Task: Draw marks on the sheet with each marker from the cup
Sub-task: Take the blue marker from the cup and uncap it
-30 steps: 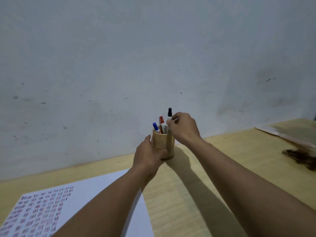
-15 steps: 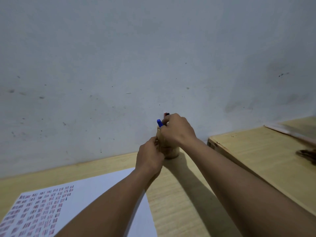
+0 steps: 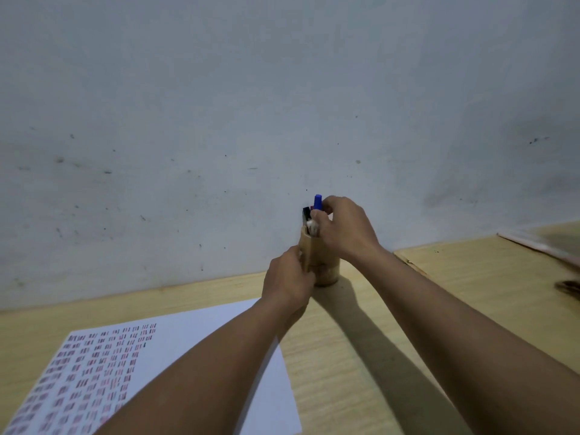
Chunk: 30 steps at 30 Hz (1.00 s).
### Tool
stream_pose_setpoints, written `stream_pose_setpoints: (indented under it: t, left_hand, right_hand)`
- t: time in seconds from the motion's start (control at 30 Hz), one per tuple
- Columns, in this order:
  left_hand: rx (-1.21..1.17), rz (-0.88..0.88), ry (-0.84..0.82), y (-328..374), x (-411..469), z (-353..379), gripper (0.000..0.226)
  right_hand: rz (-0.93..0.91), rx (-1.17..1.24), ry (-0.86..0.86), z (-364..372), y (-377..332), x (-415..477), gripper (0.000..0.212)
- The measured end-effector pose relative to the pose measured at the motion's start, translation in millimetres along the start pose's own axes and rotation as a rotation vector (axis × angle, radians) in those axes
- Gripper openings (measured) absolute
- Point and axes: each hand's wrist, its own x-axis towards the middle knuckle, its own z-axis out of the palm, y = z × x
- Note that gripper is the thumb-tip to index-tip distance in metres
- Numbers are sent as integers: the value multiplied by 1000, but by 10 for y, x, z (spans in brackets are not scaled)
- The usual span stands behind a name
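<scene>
A wooden cup (image 3: 326, 271) stands on the table against the wall. My left hand (image 3: 288, 281) grips its left side. My right hand (image 3: 345, 230) is over the cup's mouth, with fingers closed on the blue-capped marker (image 3: 318, 202), which sticks up above the others. A black-capped marker (image 3: 306, 212) stands beside it in the cup; a red one is mostly hidden behind. The white sheet (image 3: 194, 340) lies at the lower left, with rows of short red and dark marks (image 3: 94, 365) on its left part.
A pale, speckled wall (image 3: 282, 105) rises right behind the cup. The wooden table (image 3: 361, 356) has a seam or raised edge (image 3: 411, 262) to the right of the cup. A dark blurred object (image 3: 569, 287) and a flat pale item (image 3: 533, 243) lie at far right.
My right hand has shifted from the black marker to the blue one, and the blue cap now rises above the other markers. The left hand keeps its grip on the cup.
</scene>
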Motion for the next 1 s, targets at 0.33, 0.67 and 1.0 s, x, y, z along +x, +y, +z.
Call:
stream_pose_setpoints:
  t: [0.33, 0.67, 1.0]
  left_hand:
    - [-123, -13, 101, 184, -258, -653, 63]
    - [-433, 60, 351, 288, -778, -1627, 34]
    - [-525, 30, 349, 76, -1049, -2068, 15]
  right_hand:
    - [-120, 218, 11, -380, -560, -234, 14]
    - [-237, 22, -114, -200, -1070, -705, 24]
    - [-294, 45, -100, 59, -1429, -1053, 30]
